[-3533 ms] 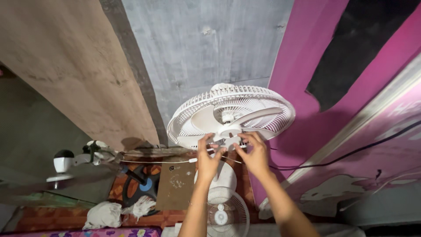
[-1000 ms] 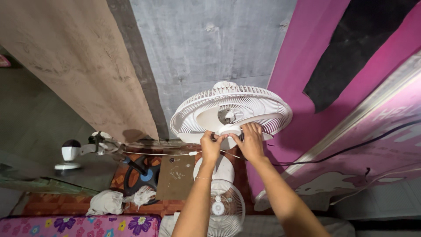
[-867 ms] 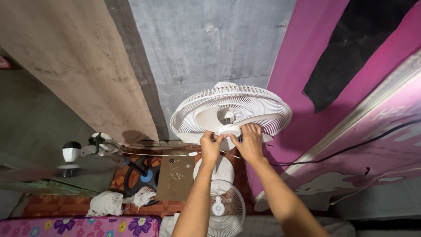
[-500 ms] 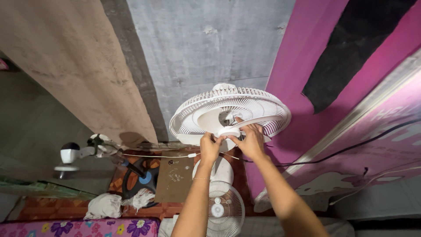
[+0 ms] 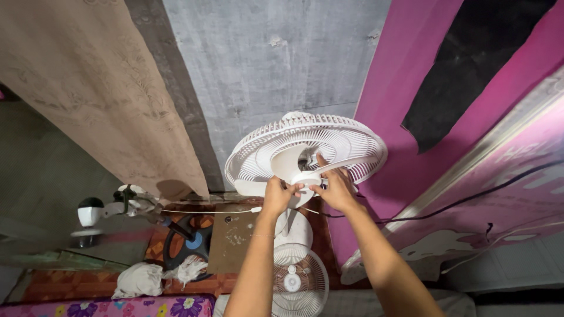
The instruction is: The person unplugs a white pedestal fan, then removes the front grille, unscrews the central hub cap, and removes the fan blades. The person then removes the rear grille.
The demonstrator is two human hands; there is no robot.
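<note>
Both hands have closed in on the fan (image 5: 305, 154) hub since three seconds back; the blades have turned; left hand (image 5: 277, 196) pinches the white hub cap (image 5: 306, 179) from its left, right hand (image 5: 336, 188) grips from the right with one finger reaching up past a blade; the fan hangs overhead, straight above both hands, equally near; a second fan (image 5: 294, 280) stands below.

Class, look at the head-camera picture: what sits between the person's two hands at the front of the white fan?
In the head view, the fan's round white hub sits between the left hand and the right hand; both hands' fingers touch it, below the rear grille.
</note>
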